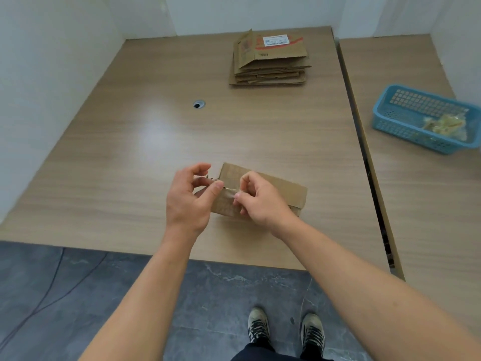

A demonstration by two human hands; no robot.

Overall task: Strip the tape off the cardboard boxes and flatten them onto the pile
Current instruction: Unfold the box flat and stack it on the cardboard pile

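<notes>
Grips the left end of the cardboard box [281,188] with the left hand [191,199], thumb on top; pinches tape [230,191] at the seam with the right hand [260,201]. Works on the near tabletop [156,152], well apart from the pile [270,63].

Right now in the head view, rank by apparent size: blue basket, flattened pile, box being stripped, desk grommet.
1. blue basket, cropped at frame edge.
2-3. flattened pile and box look alike; box is nearer and partly covered, so unranked.
4. desk grommet.
</notes>
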